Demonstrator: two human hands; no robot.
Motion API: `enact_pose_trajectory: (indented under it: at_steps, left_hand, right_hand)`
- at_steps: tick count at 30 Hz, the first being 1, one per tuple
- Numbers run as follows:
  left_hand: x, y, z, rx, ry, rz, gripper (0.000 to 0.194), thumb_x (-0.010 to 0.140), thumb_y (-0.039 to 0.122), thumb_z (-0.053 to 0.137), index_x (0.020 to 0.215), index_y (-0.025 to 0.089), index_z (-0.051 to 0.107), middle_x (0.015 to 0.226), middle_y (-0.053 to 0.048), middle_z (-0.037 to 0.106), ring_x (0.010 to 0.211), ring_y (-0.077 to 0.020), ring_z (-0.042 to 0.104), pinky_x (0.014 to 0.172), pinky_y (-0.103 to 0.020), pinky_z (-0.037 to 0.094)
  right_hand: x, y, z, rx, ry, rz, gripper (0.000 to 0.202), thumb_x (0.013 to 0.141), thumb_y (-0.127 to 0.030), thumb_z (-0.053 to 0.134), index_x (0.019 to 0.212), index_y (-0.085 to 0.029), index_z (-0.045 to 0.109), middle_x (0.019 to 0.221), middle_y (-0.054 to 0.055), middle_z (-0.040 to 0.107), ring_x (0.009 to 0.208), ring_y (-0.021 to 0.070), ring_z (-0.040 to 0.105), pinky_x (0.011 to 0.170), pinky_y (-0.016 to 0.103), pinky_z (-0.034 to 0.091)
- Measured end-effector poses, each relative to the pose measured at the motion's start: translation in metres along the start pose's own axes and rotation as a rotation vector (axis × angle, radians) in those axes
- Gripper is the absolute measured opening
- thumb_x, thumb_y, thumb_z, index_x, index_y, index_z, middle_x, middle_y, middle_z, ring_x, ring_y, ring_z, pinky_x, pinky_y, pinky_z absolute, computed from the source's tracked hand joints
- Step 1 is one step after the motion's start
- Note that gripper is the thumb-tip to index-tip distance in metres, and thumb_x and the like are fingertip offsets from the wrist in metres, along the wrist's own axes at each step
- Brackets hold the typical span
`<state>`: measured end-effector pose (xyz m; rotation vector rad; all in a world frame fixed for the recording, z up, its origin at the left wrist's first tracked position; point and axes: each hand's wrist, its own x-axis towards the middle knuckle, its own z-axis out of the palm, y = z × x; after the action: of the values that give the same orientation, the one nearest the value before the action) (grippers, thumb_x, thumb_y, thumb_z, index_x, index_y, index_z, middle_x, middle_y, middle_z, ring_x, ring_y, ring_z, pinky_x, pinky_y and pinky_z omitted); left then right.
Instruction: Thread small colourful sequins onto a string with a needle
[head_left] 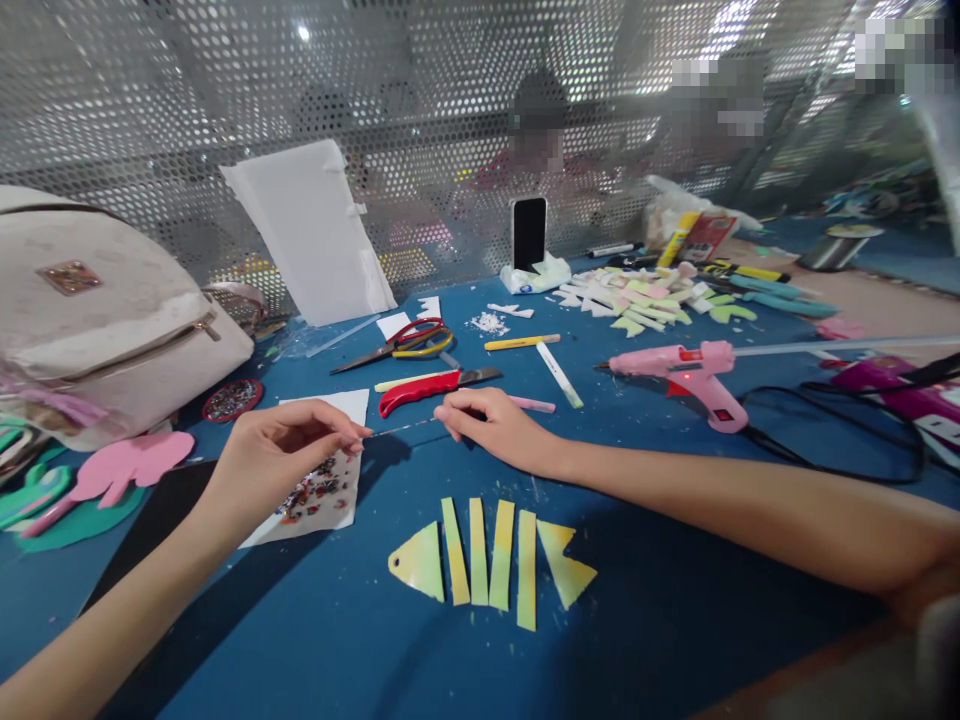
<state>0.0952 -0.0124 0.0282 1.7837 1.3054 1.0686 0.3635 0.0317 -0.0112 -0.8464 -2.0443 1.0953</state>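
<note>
A thin, pale strand [405,428] stretches between my two hands above the blue table. My left hand [300,440] pinches its left end, over a white paper [341,500] scattered with small dark and reddish beads. The other end is pinched in my right hand [495,425], close to the red-handled cutter [420,392]. Whether beads sit on the strand is too small to tell. In front of my hands lie foam pieces in a fish shape: a head with an eye [420,565], several yellow-green strips [501,555] and a notched tail [566,565].
Scissors [397,343] and markers [523,342] lie beyond my hands. A pink glue gun [690,372] with a black cord is at right. Behind are a phone [529,235] and a pile of foam scraps [645,300]. A pale backpack [112,310] stands left.
</note>
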Motion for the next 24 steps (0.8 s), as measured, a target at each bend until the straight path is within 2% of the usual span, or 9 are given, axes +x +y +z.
enact_pose_trajectory:
  at_steps: [4,8,12,16,19,24]
  left_hand:
    - [-0.001,-0.003,-0.001,-0.023,-0.016,-0.025,0.012,0.079,0.028,0.078,0.068,0.023,0.076,0.075,-0.007,0.078,0.082,-0.0227,0.076,0.069,-0.025,0.061]
    - [-0.002,-0.006,-0.002,-0.07,-0.012,-0.054,0.011,0.08,0.028,0.079,0.07,0.024,0.076,0.073,-0.006,0.077,0.083,-0.0214,0.076,0.07,-0.023,0.061]
    - [-0.002,-0.007,-0.003,-0.114,0.002,-0.079,0.01,0.078,0.027,0.08,0.07,0.024,0.076,0.07,-0.005,0.075,0.085,-0.0215,0.076,0.072,-0.024,0.061]
    - [-0.001,-0.008,-0.004,-0.137,0.037,-0.116,0.013,0.078,0.029,0.081,0.069,0.023,0.075,0.069,-0.004,0.073,0.083,-0.021,0.076,0.07,-0.023,0.061]
    - [0.0,-0.013,-0.007,-0.145,0.052,-0.131,0.014,0.078,0.031,0.083,0.07,0.023,0.075,0.071,-0.004,0.074,0.085,-0.0206,0.075,0.071,-0.022,0.06]
    - [0.0,-0.019,-0.01,-0.137,0.064,-0.145,0.015,0.079,0.032,0.083,0.073,0.021,0.074,0.078,-0.006,0.076,0.081,-0.0201,0.074,0.07,-0.025,0.059]
  right_hand:
    - [0.001,-0.001,0.0,0.044,-0.004,0.029,0.053,0.103,-0.045,0.044,0.058,-0.018,0.049,0.058,-0.002,0.049,0.056,0.0108,0.044,0.065,0.028,0.036]
    - [0.001,-0.002,-0.002,0.08,-0.031,0.073,0.057,0.104,-0.046,0.045,0.055,-0.017,0.054,0.055,-0.002,0.051,0.053,0.009,0.044,0.062,0.027,0.037]
    - [0.002,0.002,-0.002,0.156,-0.047,0.073,0.048,0.102,-0.045,0.049,0.067,-0.016,0.061,0.057,-0.003,0.047,0.055,0.009,0.047,0.059,0.025,0.038]
    - [0.004,0.006,-0.002,0.232,-0.065,0.064,0.036,0.101,-0.043,0.053,0.079,-0.016,0.064,0.064,-0.003,0.052,0.059,0.0095,0.051,0.059,0.023,0.042]
    - [0.004,0.007,-0.002,0.226,-0.064,0.065,0.04,0.099,-0.046,0.056,0.075,-0.016,0.065,0.063,-0.001,0.055,0.059,0.0097,0.054,0.06,0.024,0.044]
    - [0.001,0.004,-0.001,0.177,-0.08,0.135,0.055,0.1,-0.052,0.052,0.06,-0.016,0.062,0.048,-0.002,0.053,0.047,0.0085,0.051,0.056,0.025,0.042]
